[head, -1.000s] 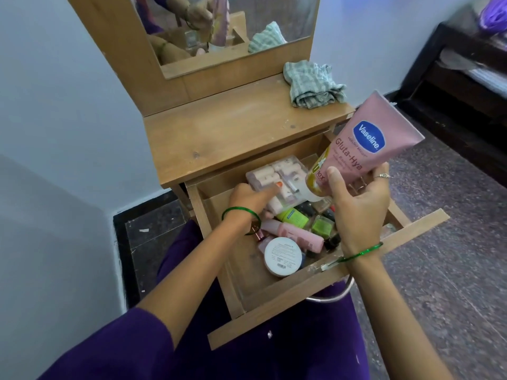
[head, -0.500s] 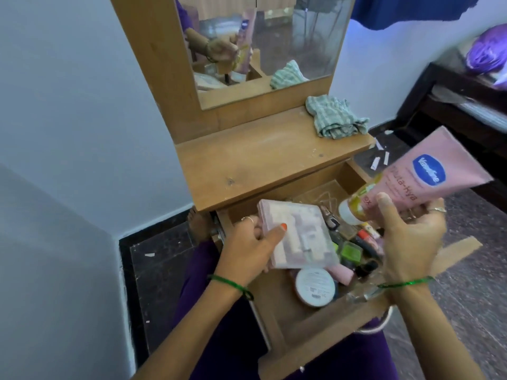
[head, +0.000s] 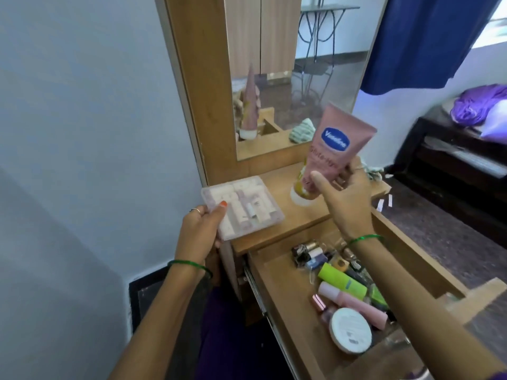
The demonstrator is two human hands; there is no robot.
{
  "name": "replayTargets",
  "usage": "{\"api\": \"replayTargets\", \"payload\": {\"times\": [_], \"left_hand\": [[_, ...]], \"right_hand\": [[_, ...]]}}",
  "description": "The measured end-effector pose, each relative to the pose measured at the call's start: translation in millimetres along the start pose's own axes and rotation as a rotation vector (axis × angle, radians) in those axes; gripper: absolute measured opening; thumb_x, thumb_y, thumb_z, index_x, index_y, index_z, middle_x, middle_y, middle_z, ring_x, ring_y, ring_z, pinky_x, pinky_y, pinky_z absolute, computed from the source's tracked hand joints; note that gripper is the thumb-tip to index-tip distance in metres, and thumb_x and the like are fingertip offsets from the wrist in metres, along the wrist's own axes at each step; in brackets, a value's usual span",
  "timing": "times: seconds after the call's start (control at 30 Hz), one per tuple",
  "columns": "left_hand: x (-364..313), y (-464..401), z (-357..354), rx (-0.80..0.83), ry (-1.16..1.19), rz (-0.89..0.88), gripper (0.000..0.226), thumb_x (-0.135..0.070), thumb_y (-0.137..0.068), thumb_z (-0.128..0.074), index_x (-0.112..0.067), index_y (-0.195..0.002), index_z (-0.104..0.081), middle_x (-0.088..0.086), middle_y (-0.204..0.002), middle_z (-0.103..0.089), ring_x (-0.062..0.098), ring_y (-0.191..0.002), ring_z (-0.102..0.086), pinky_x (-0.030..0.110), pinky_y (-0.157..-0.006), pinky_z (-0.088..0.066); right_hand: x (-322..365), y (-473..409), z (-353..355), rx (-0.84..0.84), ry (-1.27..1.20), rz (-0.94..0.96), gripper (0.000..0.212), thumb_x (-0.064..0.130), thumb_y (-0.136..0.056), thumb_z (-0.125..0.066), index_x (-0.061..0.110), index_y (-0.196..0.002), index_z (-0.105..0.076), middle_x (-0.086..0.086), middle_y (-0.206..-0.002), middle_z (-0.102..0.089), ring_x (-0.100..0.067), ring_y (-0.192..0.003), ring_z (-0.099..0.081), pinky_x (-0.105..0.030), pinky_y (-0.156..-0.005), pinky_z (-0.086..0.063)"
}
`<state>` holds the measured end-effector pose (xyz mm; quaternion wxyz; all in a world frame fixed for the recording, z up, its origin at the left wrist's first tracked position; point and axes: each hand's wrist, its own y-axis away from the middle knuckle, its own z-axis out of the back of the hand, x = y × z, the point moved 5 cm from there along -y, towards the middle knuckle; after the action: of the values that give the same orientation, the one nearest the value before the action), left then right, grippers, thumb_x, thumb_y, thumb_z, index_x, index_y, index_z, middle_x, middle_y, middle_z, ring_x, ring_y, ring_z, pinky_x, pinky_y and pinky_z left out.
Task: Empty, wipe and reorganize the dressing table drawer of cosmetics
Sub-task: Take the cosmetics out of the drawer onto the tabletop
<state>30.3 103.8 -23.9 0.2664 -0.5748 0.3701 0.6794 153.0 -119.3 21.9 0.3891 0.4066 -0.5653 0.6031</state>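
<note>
Both items should go down flat on the wooden tabletop (head: 277, 218): the left hand (head: 201, 234) pinches a clear plastic box of pink tubes (head: 241, 207), and the right hand (head: 347, 198) grips a pink Vaseline lotion tube (head: 336, 149), cap lowest. Below the right wrist, the open wooden drawer (head: 285, 305) holds bottles. A mirror (head: 288, 78) stands beyond the fingers against a pale wall.

Pale blue-grey wall (head: 82, 105) on the left, dark skirting (head: 142, 303) at its foot. Mirror (head: 296, 78) in a wooden frame (head: 203, 86) reflects a wooden door and a metal-legged table. Blue curtain (head: 422, 39) hangs upper right, daylight at its edge. Dark speckled floor (head: 444, 242) to the right. Dark wooden furniture (head: 450, 160) far right, purple cloth (head: 477, 102) heaped on top.
</note>
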Motion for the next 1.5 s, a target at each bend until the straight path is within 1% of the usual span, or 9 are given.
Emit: {"api": "replayTargets", "payload": {"times": [0.17,0.23,0.37,0.47,0.57,0.67,0.77,1.13,1.5], "left_hand": [[14.0,-31.0,-0.5,-0.014,0.013,0.055,0.023,-0.032,-0.090,-0.060,-0.013,-0.077,-0.057,0.010,-0.078,-0.063,0.015,-0.055,-0.050,0.021,-0.039,-0.037],[14.7,-37.7,0.8,-0.051,-0.040,0.028,0.030,-0.037,-0.088,-0.062,-0.012,-0.073,-0.054,0.009,-0.070,-0.060,0.012,-0.046,-0.049,0.023,-0.042,-0.041],[8.0,-38.7,1.8,-0.105,-0.250,-0.092,0.039,-0.040,-0.081,-0.069,-0.014,-0.098,-0.045,0.009,-0.078,-0.065,0.010,-0.043,-0.056,0.017,-0.041,-0.045],[9.3,-36.9,-3.0,-0.054,-0.467,-0.186,0.057,-0.047,-0.074,-0.072,-0.020,-0.113,-0.040,0.007,-0.086,-0.065,0.012,-0.062,-0.063,0.011,-0.044,-0.043],[15.0,-38.6,-1.9,-0.032,-0.603,-0.230,0.090,-0.070,-0.058,-0.067,-0.017,-0.127,-0.043,0.004,-0.107,-0.066,0.020,-0.091,-0.064,0.025,-0.070,-0.052],[17.6,-37.3,-4.8,-0.034,-0.700,-0.253,0.094,-0.076,-0.053,-0.067,-0.023,-0.125,-0.041,0.000,-0.117,-0.061,0.022,-0.101,-0.062,0.034,-0.081,-0.054],[20.4,-36.3,-10.5,-0.042,-0.735,-0.254,0.104,-0.080,-0.048,-0.065,-0.027,-0.130,-0.030,0.000,-0.120,-0.059,0.026,-0.103,-0.061,0.043,-0.081,-0.055],[21.2,-53.5,-25.6,-0.118,-0.707,-0.268,0.104,-0.069,-0.062,-0.069,-0.018,-0.140,-0.023,0.004,-0.129,-0.056,0.029,-0.110,-0.058,0.040,-0.084,-0.052],[23.5,-54.2,-32.1,-0.127,-0.690,-0.249,0.102,-0.071,-0.062,-0.065,-0.017,-0.141,-0.029,0.002,-0.134,-0.051,0.026,-0.113,-0.056,0.035,-0.086,-0.049]], "right_hand": [[-17.2,-22.4,-25.8,0.050,0.129,0.006,0.041,0.015,-0.080,-0.071,0.008,-0.117,-0.053,-0.008,-0.111,-0.064,-0.015,-0.100,-0.064,-0.023,-0.084,-0.053],[-21.8,-24.5,-34.0,0.085,0.135,0.010,0.037,0.012,-0.081,-0.070,0.011,-0.114,-0.052,-0.007,-0.110,-0.065,-0.009,-0.096,-0.063,-0.015,-0.079,-0.051],[-28.3,-24.9,-43.2,0.141,0.117,0.015,0.035,0.009,-0.084,-0.067,0.011,-0.115,-0.051,-0.001,-0.107,-0.063,0.011,-0.087,-0.061,-0.007,-0.074,-0.048],[-36.2,-22.6,-46.7,0.193,0.155,-0.007,0.040,0.015,-0.083,-0.069,0.009,-0.119,-0.052,0.003,-0.108,-0.065,0.008,-0.093,-0.062,-0.006,-0.074,-0.048],[-44.2,-15.3,-45.6,0.197,0.218,-0.024,0.046,0.020,-0.081,-0.072,0.012,-0.122,-0.053,0.005,-0.108,-0.063,-0.007,-0.099,-0.061,-0.005,-0.073,-0.048],[-46.5,-9.6,-42.6,0.169,0.268,-0.015,0.039,0.019,-0.080,-0.073,0.020,-0.114,-0.053,0.009,-0.099,-0.061,-0.005,-0.090,-0.060,0.000,-0.067,-0.046],[-47.2,-5.6,-45.2,0.165,0.269,-0.018,0.037,0.018,-0.079,-0.074,0.027,-0.107,-0.051,0.014,-0.093,-0.059,-0.005,-0.087,-0.061,-0.008,-0.071,-0.051],[-57.0,-24.5,-63.5,0.136,0.382,-0.026,0.043,0.014,-0.080,-0.073,0.008,-0.117,-0.053,0.002,-0.100,-0.056,-0.014,-0.091,-0.060,0.004,-0.061,-0.041],[-60.1,-31.4,-73.0,0.126,0.433,0.008,0.036,0.009,-0.081,-0.071,0.009,-0.113,-0.055,0.003,-0.090,-0.057,-0.016,-0.084,-0.060,-0.019,-0.074,-0.047]]}}
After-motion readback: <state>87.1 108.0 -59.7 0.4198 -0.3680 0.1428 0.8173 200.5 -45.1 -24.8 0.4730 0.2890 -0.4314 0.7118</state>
